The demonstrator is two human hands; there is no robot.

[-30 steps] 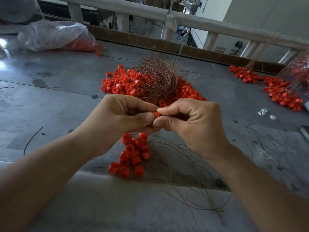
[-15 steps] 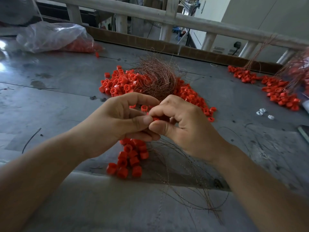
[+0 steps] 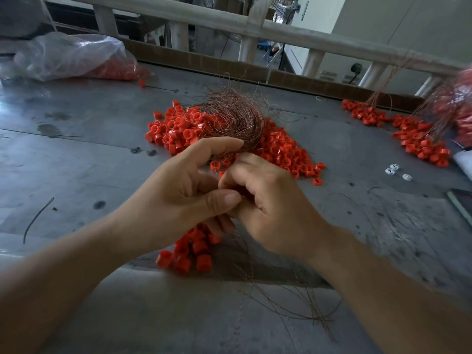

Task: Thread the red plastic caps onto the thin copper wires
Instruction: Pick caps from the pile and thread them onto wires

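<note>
Counter (image 3: 76,162): grey metal. Caps (image 3: 281,149) heaped at centre, wire tangle (image 3: 235,116) on top. Left hand (image 3: 173,195) and right hand (image 3: 270,208) meet just in front. Fingers (image 3: 219,200) curled, tips pressed together; pinched item hidden. Cap cluster (image 3: 189,254) and loose wires (image 3: 293,302) lie beneath the hands.

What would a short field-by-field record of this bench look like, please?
left hand: thumb meets right hand fingertips; pinched item hidden
loose caps: red heap beyond hands
copper wire tangle: atop heap
cap cluster: beneath hands, at near edge
bag: far left, red caps inside
bench: grey metal
</note>
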